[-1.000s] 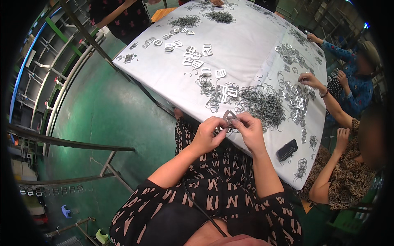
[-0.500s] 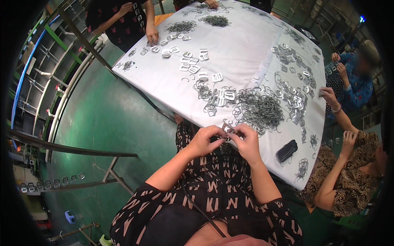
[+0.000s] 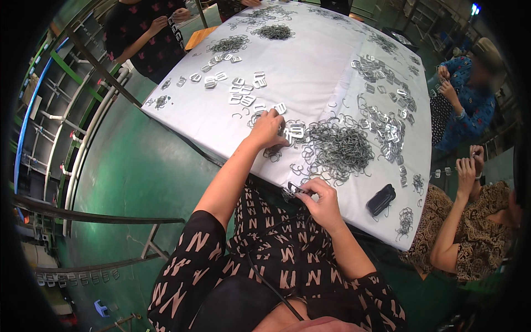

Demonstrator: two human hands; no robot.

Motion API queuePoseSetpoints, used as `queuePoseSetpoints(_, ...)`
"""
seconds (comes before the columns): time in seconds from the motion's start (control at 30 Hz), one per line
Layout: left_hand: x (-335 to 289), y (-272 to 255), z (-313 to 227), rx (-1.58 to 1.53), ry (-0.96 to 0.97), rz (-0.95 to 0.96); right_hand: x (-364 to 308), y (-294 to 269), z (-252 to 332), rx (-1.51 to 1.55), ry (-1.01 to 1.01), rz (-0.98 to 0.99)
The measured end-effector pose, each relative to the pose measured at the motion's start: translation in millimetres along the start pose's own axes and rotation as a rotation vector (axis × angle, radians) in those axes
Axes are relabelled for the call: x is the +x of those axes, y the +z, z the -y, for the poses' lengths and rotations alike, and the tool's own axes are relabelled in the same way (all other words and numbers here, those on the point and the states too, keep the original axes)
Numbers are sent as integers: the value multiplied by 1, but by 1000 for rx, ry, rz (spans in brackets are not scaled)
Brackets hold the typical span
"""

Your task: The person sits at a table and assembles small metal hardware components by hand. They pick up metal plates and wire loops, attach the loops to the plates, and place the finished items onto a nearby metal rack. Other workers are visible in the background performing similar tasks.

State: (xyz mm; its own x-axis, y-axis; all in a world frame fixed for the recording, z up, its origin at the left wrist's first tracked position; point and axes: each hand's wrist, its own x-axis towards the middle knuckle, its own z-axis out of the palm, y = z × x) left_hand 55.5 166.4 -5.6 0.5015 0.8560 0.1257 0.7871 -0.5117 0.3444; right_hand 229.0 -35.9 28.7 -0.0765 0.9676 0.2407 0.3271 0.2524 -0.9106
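My left hand point(image 3: 267, 131) reaches over the table's near part, thumb and fingers apart. It lies among loose silver buckles point(image 3: 296, 131) and thin grey wire hooks point(image 3: 272, 155); its fingertips partly hide what is under them. At the near table edge my right hand point(image 3: 322, 202) is closed on a metal buckle point(image 3: 296, 189), pinched between thumb and fingers. Just beyond it spreads a large heap of grey wire hooks point(image 3: 343, 148). More flat silver buckles point(image 3: 241, 95) are scattered to the left and farther away.
The white-covered table point(image 3: 301, 61) carries further hook piles point(image 3: 275, 32) and buckles point(image 3: 390, 130). A black object point(image 3: 381, 200) lies near its right edge. People work at the right point(image 3: 470, 182) and far left point(image 3: 146, 33). Metal rails point(image 3: 110, 212) stand at left.
My left hand has left the right hand and stretched forward to the buckles and hooks. My right hand keeps its buckle, slightly lower. The far-left person's hand has lifted off the table.
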Motion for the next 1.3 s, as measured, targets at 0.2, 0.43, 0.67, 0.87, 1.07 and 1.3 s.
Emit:
queuePoseSetpoints(0.2,21,7,-6,-409,-29,114,-3,-4,-2,-7,13,17)
queuePoseSetpoints(0.43,35,6,-15,-296,-165,178,-5,-3,-7,22,20,11)
queuePoseSetpoints(0.67,-17,-40,63,-232,-477,-35,-10,-7,-11,8,29,18)
queuePoseSetpoints(0.87,-49,-51,55,146,-309,-186,-10,-3,-16,-2,34,59)
queuePoseSetpoints(1.07,-24,7,-34,-109,173,-75,-7,-3,-12,-11,23,53)
queuePoseSetpoints(1.3,-7,42,-62,182,308,-38,-14,-10,-9,-34,22,8)
